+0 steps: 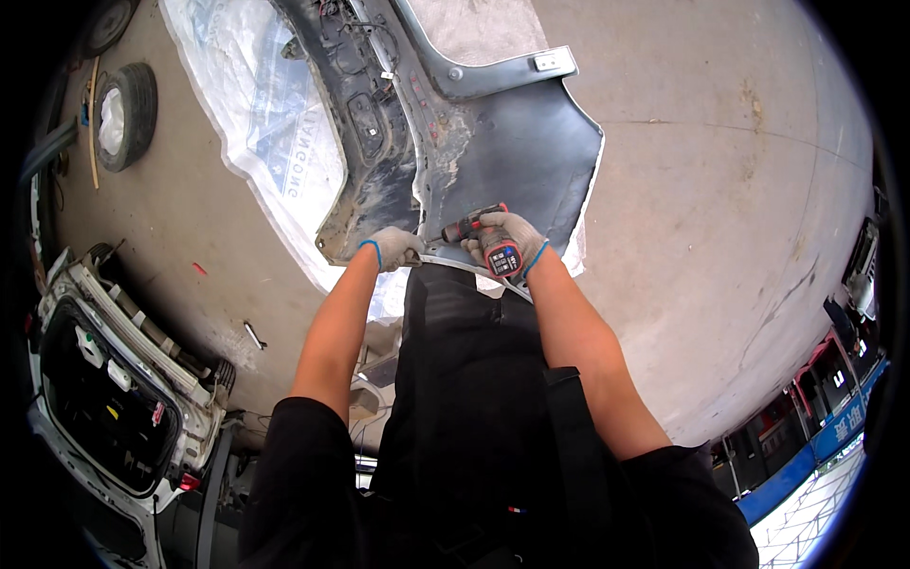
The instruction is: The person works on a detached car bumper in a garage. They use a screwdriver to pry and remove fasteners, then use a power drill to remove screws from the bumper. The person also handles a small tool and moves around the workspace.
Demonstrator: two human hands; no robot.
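A large dark car bumper cover (pixel 517 142), its ribbed side facing up, lies before me. My right hand (pixel 517 230), in a grey glove with a blue cuff, grips a red and black cordless drill (pixel 503 254). The drill's nose points left, just above the near edge of the bumper cover. Close to that nose, my left hand (pixel 394 248), gloved the same way, rests at the same edge with its fingers curled. Whatever is between the left fingers is too small or hidden to make out.
White plastic sheeting (pixel 251 123) lies under the bumper cover on the concrete floor (pixel 692 190). A tire (pixel 127 116) lies at the far left. To the near left stands a white car body (pixel 171 398) with its rear open. A small tool (pixel 254 335) lies on the floor.
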